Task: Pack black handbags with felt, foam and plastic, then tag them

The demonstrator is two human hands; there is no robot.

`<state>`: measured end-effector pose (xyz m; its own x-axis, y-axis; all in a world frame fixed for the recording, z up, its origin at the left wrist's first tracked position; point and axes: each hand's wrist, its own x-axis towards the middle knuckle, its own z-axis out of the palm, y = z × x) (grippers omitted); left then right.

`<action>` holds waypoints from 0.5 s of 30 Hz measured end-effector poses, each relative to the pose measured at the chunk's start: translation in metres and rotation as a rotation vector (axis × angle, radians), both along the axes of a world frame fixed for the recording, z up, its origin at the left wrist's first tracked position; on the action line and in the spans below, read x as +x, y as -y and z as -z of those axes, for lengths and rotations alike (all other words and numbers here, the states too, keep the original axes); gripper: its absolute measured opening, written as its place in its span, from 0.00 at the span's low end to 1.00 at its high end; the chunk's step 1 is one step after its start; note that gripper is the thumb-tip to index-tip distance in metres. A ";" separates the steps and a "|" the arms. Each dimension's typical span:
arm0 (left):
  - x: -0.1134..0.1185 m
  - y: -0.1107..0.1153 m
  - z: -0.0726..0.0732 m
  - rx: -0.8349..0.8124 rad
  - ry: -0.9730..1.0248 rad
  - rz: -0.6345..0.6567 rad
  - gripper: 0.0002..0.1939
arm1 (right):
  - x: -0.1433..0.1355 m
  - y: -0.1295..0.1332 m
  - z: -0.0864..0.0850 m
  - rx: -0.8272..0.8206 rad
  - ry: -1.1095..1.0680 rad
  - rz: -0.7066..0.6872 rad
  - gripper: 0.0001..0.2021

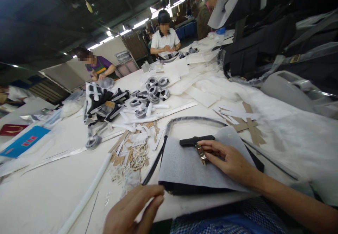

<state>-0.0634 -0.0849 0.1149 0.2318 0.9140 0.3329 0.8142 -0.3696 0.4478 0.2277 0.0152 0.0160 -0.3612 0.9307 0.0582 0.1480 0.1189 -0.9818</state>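
Observation:
A black handbag (211, 190) lies on the table in front of me, mostly covered by a sheet of white tissue paper (182, 167). Its dark strap (195, 119), wrapped in clear film, loops out behind it. On top of the paper is a black strap tab (190, 141) with a gold metal clasp (200, 152). My right hand (227, 160) pinches the clasp between thumb and fingers from the right. My left hand (134, 209) is beside the bag's near left corner, fingers loosely bent and slightly apart, with nothing visible in them.
Paper scraps and cord (139, 156) are heaped left of the bag; brown card strips (250, 125) lie to its right. Further back are rolled straps (153, 89) and a pile of black bag parts (102, 103). Black bags (258, 47) crowd the right. Co-workers sit across the table.

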 end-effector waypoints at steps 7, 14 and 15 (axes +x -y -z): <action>0.091 -0.082 0.035 0.046 -0.086 0.313 0.17 | -0.002 0.003 -0.004 0.035 0.010 0.006 0.18; 0.104 -0.077 0.056 0.241 -0.187 0.254 0.08 | -0.002 0.002 0.004 0.086 0.041 0.037 0.16; 0.105 -0.075 0.057 0.270 -0.197 0.245 0.07 | -0.002 0.002 0.005 0.087 0.039 0.038 0.16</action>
<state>0.0413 -0.0101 0.0581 0.5148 0.7096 0.4811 0.7479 -0.6461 0.1527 0.2260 0.0129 0.0113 -0.3297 0.9357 0.1258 0.1918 0.1969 -0.9615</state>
